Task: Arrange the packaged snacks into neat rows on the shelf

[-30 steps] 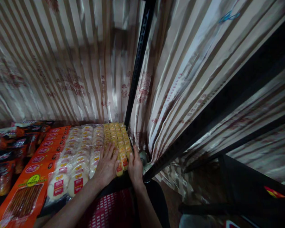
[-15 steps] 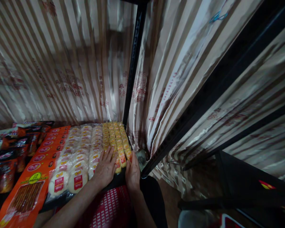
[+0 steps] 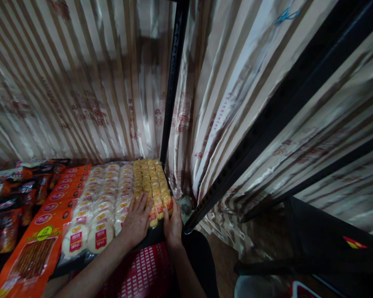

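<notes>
My left hand [image 3: 136,221] lies flat with fingers spread on the front packets at the shelf's right end, over white round-cake packets [image 3: 101,207] and yellow snack packets [image 3: 153,186]. My right hand [image 3: 173,223] rests against the right side of the yellow row, fingers together and stretched along the packets beside the black shelf post [image 3: 171,82]. Neither hand grips anything that I can see.
Orange sausage packets [image 3: 42,244] lie left of the white ones, with dark red bags [image 3: 6,207] further left. Striped shiny curtain [image 3: 81,82] hangs behind and to the right. A red perforated basket [image 3: 143,273] sits below the shelf's front edge. Black frame bars [image 3: 267,120] run diagonally at right.
Both hands have slid a little toward me along the yellow row. The view shifted slightly; the packets stay in their rows.
</notes>
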{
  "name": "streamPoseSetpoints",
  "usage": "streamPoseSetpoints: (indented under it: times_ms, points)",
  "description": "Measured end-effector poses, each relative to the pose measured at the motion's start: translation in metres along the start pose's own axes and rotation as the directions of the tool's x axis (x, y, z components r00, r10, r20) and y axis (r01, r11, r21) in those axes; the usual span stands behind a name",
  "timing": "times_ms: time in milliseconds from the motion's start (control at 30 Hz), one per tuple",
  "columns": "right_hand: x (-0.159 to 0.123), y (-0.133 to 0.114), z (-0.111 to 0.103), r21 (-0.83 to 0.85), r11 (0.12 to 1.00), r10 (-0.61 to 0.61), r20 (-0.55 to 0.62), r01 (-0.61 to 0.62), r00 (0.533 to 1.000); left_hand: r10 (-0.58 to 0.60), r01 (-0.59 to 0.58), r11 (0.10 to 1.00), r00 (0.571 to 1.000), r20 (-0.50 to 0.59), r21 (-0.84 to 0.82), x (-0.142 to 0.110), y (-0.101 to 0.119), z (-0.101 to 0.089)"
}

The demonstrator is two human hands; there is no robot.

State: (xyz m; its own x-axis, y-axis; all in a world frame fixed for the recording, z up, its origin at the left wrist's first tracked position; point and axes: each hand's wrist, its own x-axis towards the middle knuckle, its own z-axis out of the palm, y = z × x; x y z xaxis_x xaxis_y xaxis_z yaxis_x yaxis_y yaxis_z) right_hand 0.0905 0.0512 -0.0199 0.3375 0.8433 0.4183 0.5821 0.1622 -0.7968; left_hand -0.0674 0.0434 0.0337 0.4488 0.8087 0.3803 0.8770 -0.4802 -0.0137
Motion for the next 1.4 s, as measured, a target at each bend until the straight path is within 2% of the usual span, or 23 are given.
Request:
streamPoseSetpoints:
  times_ms: [233,433,567,733,833,933,1100,1300,1400]
  points:
    - [0.006,0.001,-0.002,0.045,0.999,0.024,0.028,-0.025,0.999,-0.014,0.015,1.0,1.0,0.006,-0.016,-0.001,0.001,0.002]
    - [0.005,-0.002,-0.004,0.013,0.999,-0.041,0.04,0.04,0.998,-0.004,0.004,1.0,1.0,0.019,-0.01,-0.001,0.002,-0.003]
    - [0.003,-0.003,-0.005,-0.049,0.996,-0.072,0.065,0.076,0.995,-0.006,0.005,1.0,0.999,-0.036,-0.007,-0.003,0.005,-0.01]
    - [0.002,-0.003,-0.007,-0.126,0.988,-0.07,0.133,0.087,0.989,-0.027,0.028,1.0,0.992,-0.122,0.006,-0.036,0.026,-0.011]
    - [0.001,-0.003,-0.008,-0.142,0.986,-0.065,0.155,0.087,0.986,-0.025,0.026,1.0,0.995,-0.098,0.009,-0.064,0.044,-0.003]
    - [-0.001,-0.005,-0.008,-0.148,0.984,-0.077,0.14,0.098,0.987,-0.04,0.042,0.999,0.997,-0.06,0.034,-0.081,0.054,0.006]
    - [-0.001,-0.003,-0.006,-0.156,0.98,-0.093,0.176,0.121,0.98,-0.056,0.057,0.995,0.998,-0.016,0.079,-0.079,0.054,0.018]
    - [-0.002,-0.005,-0.008,-0.135,0.983,-0.107,0.153,0.128,0.982,-0.093,0.093,0.995,0.996,0.005,0.041,-0.077,0.055,0.014]
    - [-0.006,-0.007,-0.009,-0.139,0.975,-0.15,0.149,0.171,0.977,-0.102,0.101,0.994,0.995,0.001,0.031,-0.076,0.053,0.015]
